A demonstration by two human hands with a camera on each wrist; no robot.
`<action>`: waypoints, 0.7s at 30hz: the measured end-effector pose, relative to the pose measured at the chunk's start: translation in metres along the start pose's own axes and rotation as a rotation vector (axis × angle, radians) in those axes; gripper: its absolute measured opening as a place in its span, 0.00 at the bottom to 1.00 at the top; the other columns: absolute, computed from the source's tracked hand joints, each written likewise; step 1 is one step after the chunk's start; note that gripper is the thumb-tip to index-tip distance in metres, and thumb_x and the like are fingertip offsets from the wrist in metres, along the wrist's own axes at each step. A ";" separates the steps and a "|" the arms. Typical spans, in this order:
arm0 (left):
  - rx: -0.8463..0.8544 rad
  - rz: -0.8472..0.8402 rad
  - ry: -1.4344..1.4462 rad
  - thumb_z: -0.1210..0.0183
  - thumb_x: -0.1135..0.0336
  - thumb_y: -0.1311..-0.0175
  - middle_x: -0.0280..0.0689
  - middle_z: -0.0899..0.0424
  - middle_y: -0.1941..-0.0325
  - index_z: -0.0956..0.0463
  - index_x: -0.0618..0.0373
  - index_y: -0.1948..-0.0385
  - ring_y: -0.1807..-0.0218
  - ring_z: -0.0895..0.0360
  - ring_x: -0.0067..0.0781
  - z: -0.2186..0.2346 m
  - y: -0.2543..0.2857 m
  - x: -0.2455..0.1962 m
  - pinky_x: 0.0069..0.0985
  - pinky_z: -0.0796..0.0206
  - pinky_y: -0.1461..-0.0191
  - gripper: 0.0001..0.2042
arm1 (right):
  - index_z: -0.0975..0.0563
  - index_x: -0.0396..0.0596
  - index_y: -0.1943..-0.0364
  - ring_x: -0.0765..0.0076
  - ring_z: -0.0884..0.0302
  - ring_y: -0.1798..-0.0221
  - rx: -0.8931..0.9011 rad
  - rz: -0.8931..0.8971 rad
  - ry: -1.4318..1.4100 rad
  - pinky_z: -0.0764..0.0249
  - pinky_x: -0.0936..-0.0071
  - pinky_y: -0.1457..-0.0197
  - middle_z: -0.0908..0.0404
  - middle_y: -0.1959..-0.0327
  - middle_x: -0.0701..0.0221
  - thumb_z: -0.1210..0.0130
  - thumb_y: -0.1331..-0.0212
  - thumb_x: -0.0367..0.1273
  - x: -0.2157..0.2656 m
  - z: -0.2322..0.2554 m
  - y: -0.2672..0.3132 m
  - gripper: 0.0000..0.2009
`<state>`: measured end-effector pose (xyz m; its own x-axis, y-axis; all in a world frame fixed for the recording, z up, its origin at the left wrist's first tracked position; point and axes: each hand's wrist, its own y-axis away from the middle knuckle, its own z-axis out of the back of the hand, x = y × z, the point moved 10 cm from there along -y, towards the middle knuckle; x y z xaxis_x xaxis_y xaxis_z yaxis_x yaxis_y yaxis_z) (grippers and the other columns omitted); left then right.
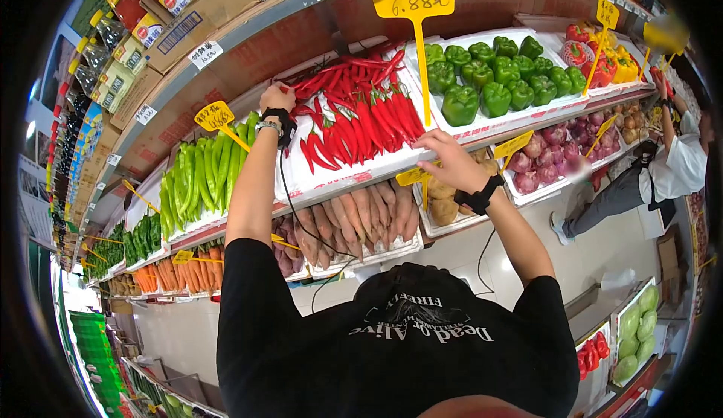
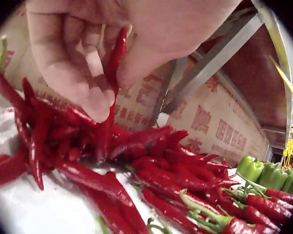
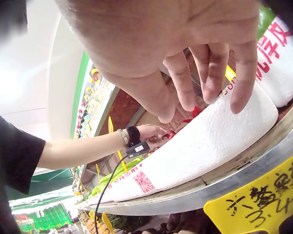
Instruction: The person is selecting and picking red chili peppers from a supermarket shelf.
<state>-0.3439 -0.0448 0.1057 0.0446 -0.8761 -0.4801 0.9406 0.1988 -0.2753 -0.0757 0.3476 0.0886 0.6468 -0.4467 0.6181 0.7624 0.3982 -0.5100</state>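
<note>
In the left wrist view my left hand [image 2: 63,44] pinches a red chili pepper [image 2: 116,61] between thumb and fingers, its tip upright above the pile. Beneath it, loose red chili peppers [image 1: 361,113] cover a white foam tray [image 1: 290,171], with a row laid side by side toward the front right. My right hand [image 1: 452,160] is at the tray's front right corner, fingers relaxed and reaching over the rim, holding nothing. In the right wrist view its fingertips hang right by the white foam wall [image 3: 224,134].
Long green peppers [image 1: 203,173] lie left of the chilies; green bell peppers [image 1: 482,79] fill the tray at right. Sweet potatoes [image 1: 354,218] and red onions [image 1: 546,151] sit on the lower shelf. A yellow price sign [image 1: 413,0] rises between trays. Another person [image 1: 678,162] stands far right.
</note>
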 end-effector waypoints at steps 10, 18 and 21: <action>-0.218 -0.351 -0.202 0.39 0.57 0.38 0.44 0.13 0.68 0.15 0.47 0.62 0.63 0.15 0.49 0.121 0.121 -0.085 0.42 0.24 0.58 0.09 | 0.22 0.43 0.51 0.53 0.27 0.42 0.009 -0.082 -0.055 0.31 0.63 0.36 0.25 0.49 0.61 0.37 0.43 0.28 -0.005 0.001 0.003 0.15; -0.107 -0.313 -0.428 0.42 0.66 0.39 0.45 0.15 0.70 0.15 0.50 0.63 0.69 0.16 0.49 0.090 0.238 -0.042 0.43 0.24 0.65 0.08 | 0.22 0.44 0.50 0.55 0.27 0.42 0.030 -0.071 -0.023 0.28 0.63 0.39 0.25 0.47 0.64 0.37 0.43 0.28 -0.004 0.000 0.004 0.16; 0.020 -0.320 -0.355 0.39 0.61 0.41 0.46 0.15 0.72 0.15 0.53 0.62 0.67 0.16 0.49 0.063 0.246 -0.023 0.44 0.24 0.62 0.10 | 0.22 0.44 0.50 0.57 0.26 0.42 0.068 -0.131 -0.063 0.24 0.66 0.45 0.25 0.46 0.64 0.37 0.42 0.28 -0.006 -0.001 0.003 0.16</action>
<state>-0.0925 -0.0038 0.1018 -0.1395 -0.9885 -0.0588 0.9320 -0.1110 -0.3450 -0.0773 0.3507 0.0823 0.5381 -0.4482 0.7139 0.8357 0.3938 -0.3827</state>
